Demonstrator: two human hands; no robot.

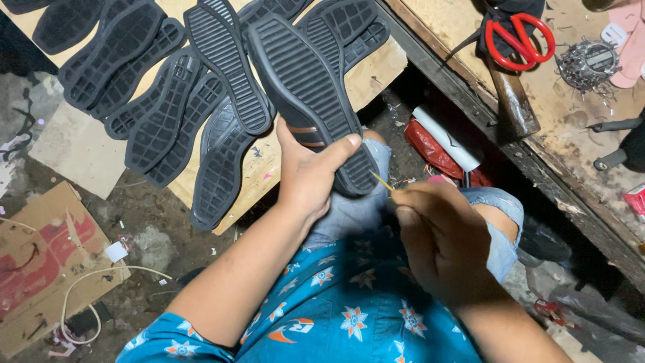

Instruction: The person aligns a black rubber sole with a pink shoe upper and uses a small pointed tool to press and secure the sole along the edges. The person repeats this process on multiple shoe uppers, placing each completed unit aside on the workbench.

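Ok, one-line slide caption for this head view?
Left hand grips a black shoe sole-up while the right hand holds a thin yellow stick at its heel, above rows of spare soles.

The left hand (pixel 310 176) grips a shoe (pixel 310 94) near its heel, sole up, above the person's lap. The right hand (pixel 440 235) sits just right of it, pinching a thin stick (pixel 381 181) whose tip touches the heel. Loose soles (pixel 168 101) lie on a board (pixel 265 165) at far left. At far right, scissors (pixel 521 37) lie on the counter (pixel 578 148). Cardboard (pixel 47 262) lies on the floor (pixel 144 222), near left.
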